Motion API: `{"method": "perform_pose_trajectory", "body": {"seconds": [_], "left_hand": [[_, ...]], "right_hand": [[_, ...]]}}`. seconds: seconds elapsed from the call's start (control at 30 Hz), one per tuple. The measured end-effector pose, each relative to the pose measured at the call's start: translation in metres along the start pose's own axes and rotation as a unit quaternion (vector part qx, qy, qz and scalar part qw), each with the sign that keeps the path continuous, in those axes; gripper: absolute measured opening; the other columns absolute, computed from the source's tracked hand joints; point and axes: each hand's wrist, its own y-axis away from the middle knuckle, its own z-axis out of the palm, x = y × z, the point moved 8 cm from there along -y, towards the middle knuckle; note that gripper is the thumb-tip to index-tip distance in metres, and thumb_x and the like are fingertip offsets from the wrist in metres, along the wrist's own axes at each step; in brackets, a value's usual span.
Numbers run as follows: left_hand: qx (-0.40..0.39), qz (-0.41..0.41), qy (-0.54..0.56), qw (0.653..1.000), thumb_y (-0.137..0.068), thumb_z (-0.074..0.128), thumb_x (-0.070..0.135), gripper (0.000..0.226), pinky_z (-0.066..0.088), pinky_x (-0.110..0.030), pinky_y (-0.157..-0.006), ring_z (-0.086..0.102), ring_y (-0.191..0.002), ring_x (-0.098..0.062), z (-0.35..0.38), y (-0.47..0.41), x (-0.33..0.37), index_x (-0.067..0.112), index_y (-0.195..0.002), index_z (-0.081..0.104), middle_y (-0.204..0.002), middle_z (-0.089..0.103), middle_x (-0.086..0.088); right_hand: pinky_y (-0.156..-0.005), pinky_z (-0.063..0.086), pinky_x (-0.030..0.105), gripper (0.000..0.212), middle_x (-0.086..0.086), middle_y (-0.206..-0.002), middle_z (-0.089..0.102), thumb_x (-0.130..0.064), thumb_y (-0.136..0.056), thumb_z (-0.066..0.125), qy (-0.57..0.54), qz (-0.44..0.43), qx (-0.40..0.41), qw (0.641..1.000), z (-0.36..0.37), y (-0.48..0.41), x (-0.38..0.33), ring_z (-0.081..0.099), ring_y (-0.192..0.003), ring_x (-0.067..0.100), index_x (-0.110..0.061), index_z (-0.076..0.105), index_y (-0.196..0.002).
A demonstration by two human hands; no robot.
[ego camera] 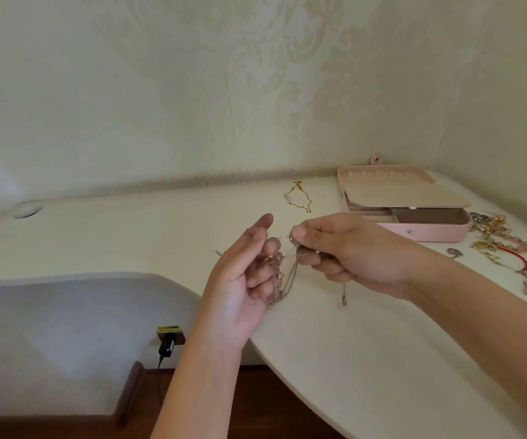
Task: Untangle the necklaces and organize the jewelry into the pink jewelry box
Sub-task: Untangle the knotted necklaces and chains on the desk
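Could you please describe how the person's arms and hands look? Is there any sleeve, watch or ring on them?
Both arms are bare as far as the picture shows: no sleeve, watch or bracelet on the left forearm or the right forearm. I see no ring on the left hand. On the right hand, a small silver shape by the thumb may be a ring; I cannot tell.

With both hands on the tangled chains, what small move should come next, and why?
Probably ease the right hand rightward: it pinches the silver chain, which hangs tangled with the rose-gold chain draped over the left hand.
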Motion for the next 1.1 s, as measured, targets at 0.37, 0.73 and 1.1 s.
{"method": "perform_pose_trajectory", "body": {"seconds": [0.37, 0.73, 1.1], "left_hand": [[0.002, 0.042, -0.070, 0.997, -0.071, 0.058, 0.007, 0.049, 0.015, -0.013, -0.036, 0.022, -0.034, -0.001, 0.005, 0.006, 0.008, 0.027, -0.116, 0.060, -0.076, 0.065, 0.010], [-0.021, 0.058, -0.175, 0.983, -0.081, 0.043, -0.020, 0.078, 0.024, -0.010, -0.034, 0.034, -0.042, -0.001, 0.010, 0.006, 0.009, 0.038, -0.134, 0.048, -0.106, 0.073, -0.004], [-0.001, 0.114, -0.225, 0.968, -0.085, 0.051, -0.015, 0.077, 0.031, -0.014, -0.040, 0.041, -0.050, -0.002, 0.010, 0.005, 0.011, 0.044, -0.134, 0.047, -0.095, 0.071, 0.008]], "right_hand": [[-0.041, 0.021, 0.015, 0.025, -0.008, -0.054, 0.039, -0.034, -0.076, 0.069, 0.071, 0.035, 0.011, 0.997, -0.016, 0.018, -0.003, 0.023, -0.045, 0.007, -0.016, 0.075, -0.091], [-0.049, 0.031, 0.014, 0.015, -0.003, -0.069, 0.062, -0.018, -0.093, 0.057, 0.051, 0.019, 0.067, 0.996, -0.009, 0.012, 0.002, 0.035, -0.047, 0.004, -0.014, 0.065, -0.081], [-0.045, 0.032, 0.005, 0.007, -0.012, -0.063, 0.066, -0.017, -0.074, 0.079, 0.010, 0.030, 0.159, 0.987, -0.020, 0.015, 0.005, 0.049, -0.043, -0.008, -0.020, 0.075, -0.079]]}}
